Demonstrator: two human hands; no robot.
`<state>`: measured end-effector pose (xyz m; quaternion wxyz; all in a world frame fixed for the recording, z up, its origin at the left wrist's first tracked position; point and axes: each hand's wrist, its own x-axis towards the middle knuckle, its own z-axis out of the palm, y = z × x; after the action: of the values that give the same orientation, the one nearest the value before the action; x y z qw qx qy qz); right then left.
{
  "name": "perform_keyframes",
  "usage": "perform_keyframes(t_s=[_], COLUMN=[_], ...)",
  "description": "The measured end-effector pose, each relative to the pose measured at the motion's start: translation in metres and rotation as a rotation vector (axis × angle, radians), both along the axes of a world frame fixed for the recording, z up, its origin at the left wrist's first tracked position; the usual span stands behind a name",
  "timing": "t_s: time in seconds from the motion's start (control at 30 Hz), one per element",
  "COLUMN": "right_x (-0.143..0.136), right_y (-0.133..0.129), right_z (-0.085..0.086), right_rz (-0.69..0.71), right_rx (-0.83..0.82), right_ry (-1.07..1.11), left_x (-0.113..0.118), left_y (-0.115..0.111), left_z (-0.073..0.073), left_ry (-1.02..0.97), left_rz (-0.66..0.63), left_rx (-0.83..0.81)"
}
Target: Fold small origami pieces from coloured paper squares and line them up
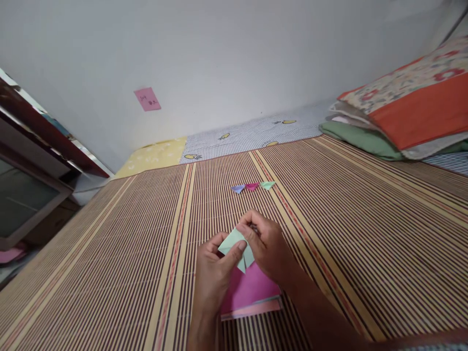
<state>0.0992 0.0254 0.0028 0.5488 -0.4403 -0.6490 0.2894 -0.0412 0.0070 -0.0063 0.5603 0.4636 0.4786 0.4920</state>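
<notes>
A pale green sheet of folded paper (231, 239) is held up between my two hands, its folded flaps meeting at a point at the bottom. My left hand (215, 263) is closed on its left side, thumb pressed flat across the front. On the upper right edge, my right hand (268, 246) pinches the paper between thumb and fingers. Just beneath lies a stack of coloured paper (252, 290), magenta on top with a pink sheet showing at the near edge. Farther off, three small folded paper triangles lie in a row: blue (238, 188), magenta (252, 186) and green (268, 185).
A striped woven mat (139, 243) covers the surface. Folded bedding (420, 112) is piled at the right back. Patterned cloth (241, 136) runs along the wall, where a pink note (147, 99) is stuck. A dark framed cabinet (29, 190) stands at left.
</notes>
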Motion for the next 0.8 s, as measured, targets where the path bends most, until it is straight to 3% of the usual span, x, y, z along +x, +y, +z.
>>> perform_keyframes(t_s=[0.23,0.4,0.6,0.8], right_x=[0.01,0.017,0.02,0.015], right_y=[0.002,0.004,0.006,0.005], right_z=[-0.001,0.0,0.001,0.0], right_rz=[-0.057,-0.081,0.05,0.154], right_rx=[0.127,0.069,-0.03,-0.065], right_ry=[-0.062,-0.003,0.045,0.023], left_x=[-0.002,-0.005,-0.011,-0.008], left_y=[0.003,0.001,0.002,0.001], left_z=[-0.005,-0.004,0.005,0.005], left_ry=[-0.17,-0.159,-0.084,-0.011], left_rz=[-0.055,-0.095,-0.138,-0.17], left_rx=[-0.015,0.01,0.013,-0.101])
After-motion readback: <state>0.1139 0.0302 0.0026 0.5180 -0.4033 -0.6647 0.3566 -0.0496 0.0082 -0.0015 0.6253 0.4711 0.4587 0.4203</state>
